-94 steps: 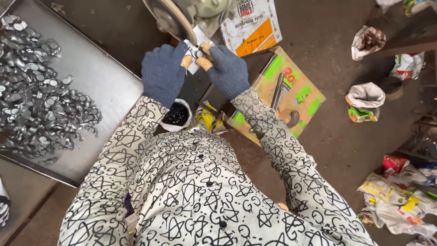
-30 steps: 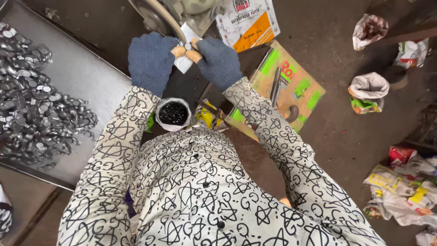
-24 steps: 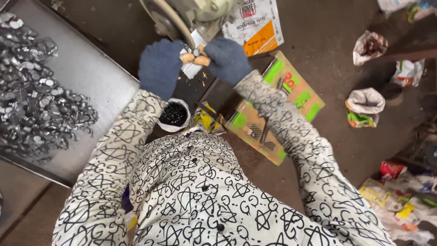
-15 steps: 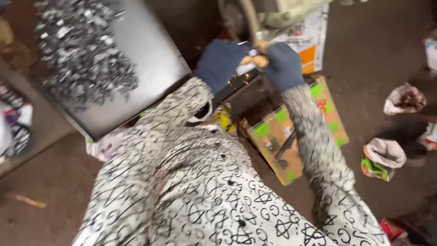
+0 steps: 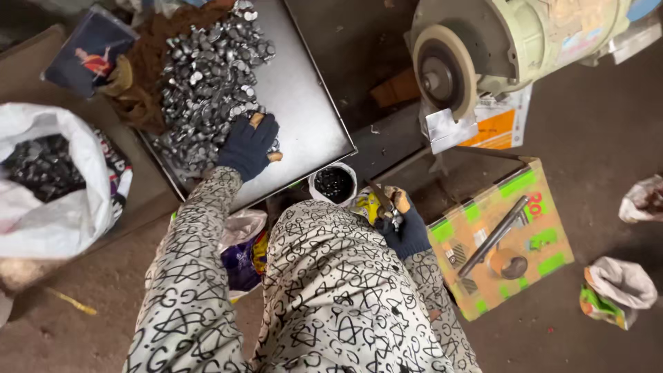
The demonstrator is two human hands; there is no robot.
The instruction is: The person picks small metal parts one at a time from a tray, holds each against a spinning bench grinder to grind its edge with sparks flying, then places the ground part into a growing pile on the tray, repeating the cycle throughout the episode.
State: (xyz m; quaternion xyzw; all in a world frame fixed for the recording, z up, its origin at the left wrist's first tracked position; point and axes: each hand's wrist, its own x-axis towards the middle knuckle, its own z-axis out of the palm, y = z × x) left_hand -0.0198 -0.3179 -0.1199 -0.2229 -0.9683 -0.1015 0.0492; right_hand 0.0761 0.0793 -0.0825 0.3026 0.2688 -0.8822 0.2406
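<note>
A metal tray [image 5: 311, 117] holds a heap of small metal pieces [image 5: 207, 76]; a cup [image 5: 333, 185] at its near corner holds dark bits. The left hand [image 5: 247, 146] reaches out, spread on the heap's near edge, while the right hand [image 5: 404, 224] is drawn in, clenched on a small metal piece [image 5: 395, 220].

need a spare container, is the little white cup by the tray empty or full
Full: the white cup stands upright beside the metal tray, with small dark pieces up to its rim.

The left arm is stretched forward and out to the left, its patterned sleeve running up to a dark blue glove; the left hand [image 5: 247, 145] is laid palm down with the fingers spread and curled slightly (two bare fingertips are shown through worn glove ends); the right arm is bent sharply and kept close to the body; the right hand [image 5: 404, 224], also gloved, is drawn in near the knee with the fingers curled closed.
</note>
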